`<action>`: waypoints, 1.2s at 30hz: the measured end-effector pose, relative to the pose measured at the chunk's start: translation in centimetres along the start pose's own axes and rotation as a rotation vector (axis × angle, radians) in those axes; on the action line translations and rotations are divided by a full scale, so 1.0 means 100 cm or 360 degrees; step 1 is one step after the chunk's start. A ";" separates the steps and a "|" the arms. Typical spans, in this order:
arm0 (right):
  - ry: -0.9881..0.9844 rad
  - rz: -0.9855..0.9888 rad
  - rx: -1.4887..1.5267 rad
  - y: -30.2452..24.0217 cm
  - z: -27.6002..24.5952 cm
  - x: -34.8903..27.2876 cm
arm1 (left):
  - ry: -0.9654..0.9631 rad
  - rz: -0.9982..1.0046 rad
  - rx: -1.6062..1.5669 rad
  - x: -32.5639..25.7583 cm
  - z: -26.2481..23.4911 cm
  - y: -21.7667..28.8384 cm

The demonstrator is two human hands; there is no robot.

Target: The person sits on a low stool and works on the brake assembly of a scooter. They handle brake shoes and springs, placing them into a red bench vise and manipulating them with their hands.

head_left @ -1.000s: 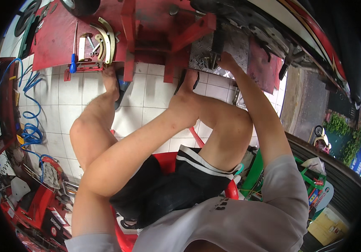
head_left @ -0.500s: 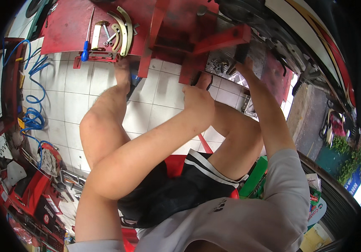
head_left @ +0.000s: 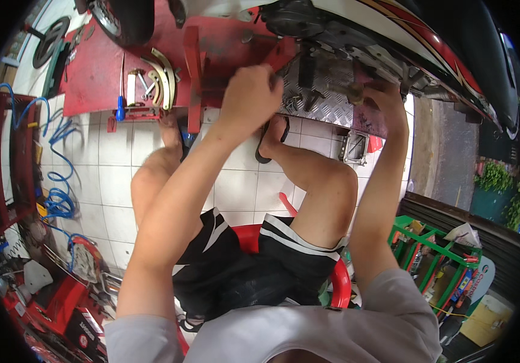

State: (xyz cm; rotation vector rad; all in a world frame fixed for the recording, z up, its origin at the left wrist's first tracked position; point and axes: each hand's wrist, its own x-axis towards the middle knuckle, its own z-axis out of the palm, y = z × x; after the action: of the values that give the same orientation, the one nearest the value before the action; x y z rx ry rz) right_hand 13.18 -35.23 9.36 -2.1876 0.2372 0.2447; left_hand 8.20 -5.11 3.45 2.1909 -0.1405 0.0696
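Observation:
My left hand (head_left: pixel 249 103) is raised beside the end of a red metal bar (head_left: pixel 281 54) on the lift stand. Its fingers are curled, and whatever they hold, if anything, is hidden. Over the silver tread plate (head_left: pixel 330 112), my right hand (head_left: pixel 387 103) has its fingers bent toward a blurred yellowish-brown piece (head_left: pixel 354 92), which seems to be in its fingertips. Its kind cannot be made out. Between the hands, several bolts (head_left: pixel 295 101) and small metal parts lie on the tread plate. The motorcycle's engine (head_left: pixel 293 19) is just beyond.
On the red platform (head_left: pixel 99 81) lie a blue-handled screwdriver (head_left: pixel 121 109), curved brass-coloured pieces (head_left: pixel 162 78) and small hardware. A metal bracket (head_left: pixel 355 147) sits below the plate. Coiled blue hose (head_left: pixel 60 202) is at left, a green rack (head_left: pixel 429 260) at lower right.
My left hand has risen from beside my right foot to the red bar. My right hand has shifted right, away from the bolts, across the tread plate. The whole view has also shifted.

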 end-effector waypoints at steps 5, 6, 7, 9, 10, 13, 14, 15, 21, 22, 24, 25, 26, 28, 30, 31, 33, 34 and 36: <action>0.0427 -0.0217 0.0485 0.003 0.031 0.010 | 0.0370 0.0062 -0.0619 0.029 0.004 0.003; 0.0449 -0.0232 0.0485 0.005 0.039 0.014 | 0.0374 0.0102 -0.0511 0.032 0.008 0.000; 0.0550 -0.0222 0.0434 0.007 0.046 0.015 | 0.0379 0.0144 -0.0404 0.035 0.011 -0.003; 0.0512 -0.0175 0.0380 0.008 0.057 0.014 | 0.0345 0.0091 -0.0301 0.036 0.013 0.001; 0.0505 -0.0143 0.0353 0.008 0.061 0.013 | 0.0309 0.0011 -0.0314 0.036 0.011 0.008; 0.0526 -0.0046 0.0203 -0.001 0.075 0.011 | 0.0264 -0.0099 -0.0362 0.040 0.012 0.010; 0.0483 -0.0052 0.0206 -0.010 0.079 0.009 | 0.0275 -0.0126 -0.0372 0.040 0.010 0.005; 0.0428 -0.0057 0.0095 -0.020 0.078 0.006 | 0.0218 -0.0213 -0.0497 0.040 0.007 0.003; 0.0600 -0.0177 0.0089 -0.016 0.091 0.008 | 0.0180 -0.0306 -0.0570 0.041 0.008 0.009; 0.0646 -0.0255 0.0066 -0.014 0.092 0.008 | 0.0185 -0.0308 -0.0572 0.041 0.009 0.009; 0.0733 -0.0421 0.0015 -0.017 0.093 0.007 | 0.0208 -0.0313 -0.0581 0.041 0.009 0.008; 0.0744 -0.0442 0.0029 -0.019 0.095 0.007 | 0.0224 -0.0275 -0.0548 0.041 0.009 0.007; 0.0756 -0.0464 0.0038 -0.021 0.097 0.007 | 0.0240 -0.0237 -0.0520 0.041 0.009 0.008; 0.0759 -0.0482 0.0133 -0.022 0.099 0.007 | 0.0275 -0.0191 -0.0486 0.040 0.010 0.009; 0.0742 -0.0478 0.0298 -0.019 0.101 0.008 | 0.0318 -0.0172 -0.0479 0.041 0.010 0.011; 0.0690 -0.0475 0.0374 -0.015 0.102 0.010 | 0.0315 -0.0137 -0.0506 0.040 0.011 0.010; 0.0587 -0.0468 0.0514 -0.002 0.104 0.015 | 0.0308 -0.0065 -0.0572 0.039 0.013 0.009; 0.0530 -0.0487 0.0583 0.002 0.104 0.015 | 0.0295 -0.0064 -0.0564 0.038 0.013 0.009; 0.0403 -0.0525 0.0711 0.002 0.102 0.013 | 0.0278 -0.0071 -0.0555 0.036 0.014 0.010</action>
State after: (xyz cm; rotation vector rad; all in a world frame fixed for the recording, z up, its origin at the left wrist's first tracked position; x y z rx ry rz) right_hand 13.46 -27.18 2.89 -1.7724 0.0583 -0.2512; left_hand 11.68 -7.08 3.82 1.8297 -0.0041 0.1959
